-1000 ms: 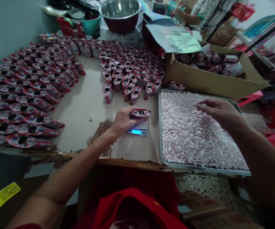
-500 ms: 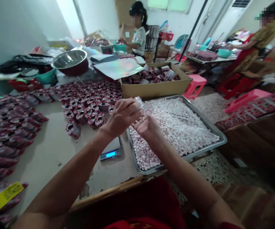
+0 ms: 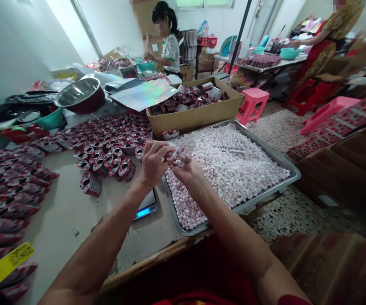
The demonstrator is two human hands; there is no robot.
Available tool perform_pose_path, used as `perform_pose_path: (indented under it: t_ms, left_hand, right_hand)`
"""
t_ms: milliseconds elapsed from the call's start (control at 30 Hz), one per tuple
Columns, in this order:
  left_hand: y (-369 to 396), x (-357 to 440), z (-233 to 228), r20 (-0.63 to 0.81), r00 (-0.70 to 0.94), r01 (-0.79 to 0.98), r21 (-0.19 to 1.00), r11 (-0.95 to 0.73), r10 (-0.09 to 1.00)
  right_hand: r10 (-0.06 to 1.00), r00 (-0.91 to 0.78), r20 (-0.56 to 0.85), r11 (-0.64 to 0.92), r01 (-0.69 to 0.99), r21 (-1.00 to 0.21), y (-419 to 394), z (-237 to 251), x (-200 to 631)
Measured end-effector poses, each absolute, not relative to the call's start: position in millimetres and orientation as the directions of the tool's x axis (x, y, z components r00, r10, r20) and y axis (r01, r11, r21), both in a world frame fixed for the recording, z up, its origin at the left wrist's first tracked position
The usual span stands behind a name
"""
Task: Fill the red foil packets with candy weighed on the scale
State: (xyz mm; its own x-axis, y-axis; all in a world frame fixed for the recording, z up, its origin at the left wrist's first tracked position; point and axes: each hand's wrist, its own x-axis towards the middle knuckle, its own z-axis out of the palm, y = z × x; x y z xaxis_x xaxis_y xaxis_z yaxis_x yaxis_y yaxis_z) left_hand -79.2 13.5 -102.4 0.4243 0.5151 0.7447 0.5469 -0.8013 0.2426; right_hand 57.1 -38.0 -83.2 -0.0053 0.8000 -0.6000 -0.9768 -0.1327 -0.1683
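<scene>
My left hand (image 3: 153,163) is closed around a small red printed pouch (image 3: 171,156), tilted with its mouth toward the right. Against that mouth, my right hand (image 3: 191,170) is cupped, fingers curled upward around a few small whitish pellets (image 3: 178,162). Both hands are above the left edge of a metal tray (image 3: 297,174) spread with many pale pinkish-white pellets (image 3: 233,169). Partly behind my left forearm lies a digital scale (image 3: 144,212) with a lit blue display. One pouch (image 3: 90,184) stands apart on the table, left of my left hand.
Rows of similar pouches (image 3: 11,195) line the table's left side. Behind the tray stands a cardboard box (image 3: 195,117) of pouches. A steel bowl (image 3: 81,95) sits at the back left. Pink stools (image 3: 254,101) are on the floor; two people work farther back.
The pouch in my left hand has turned so its printed mouth shows. My right hand's spread fingers have curled in close to it. The view has shifted slightly.
</scene>
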Motion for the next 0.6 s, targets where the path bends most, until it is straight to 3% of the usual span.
perform_pose_path:
  t_ms: [133, 267, 400, 600]
  left_hand:
    - [6, -82, -114, 0.664, 0.165, 0.5, 0.581, -0.642, 0.73]
    - [-20, -120, -121, 0.43, -0.06, 0.242, 0.882, -0.405, 0.901]
    - [-59, -182, -128, 0.197, -0.066, 0.197, 0.964, -0.181, 0.978]
    - [-81, -217, -156, 0.083, -0.09, 0.172, 0.983, -0.066, 0.993]
  right_hand:
    - [0.783, -0.007, -0.622, -0.188, -0.956, -0.226, -44, -81, 56]
    - [0.765, 0.03, -0.643, -0.238, -0.915, -0.326, -56, -77, 57]
    - [0.798, 0.048, -0.601, -0.292, -0.841, -0.455, -67, -73, 55]
    - [0.867, -0.129, -0.481, -0.455, -0.598, -0.66, -62, -79, 27]
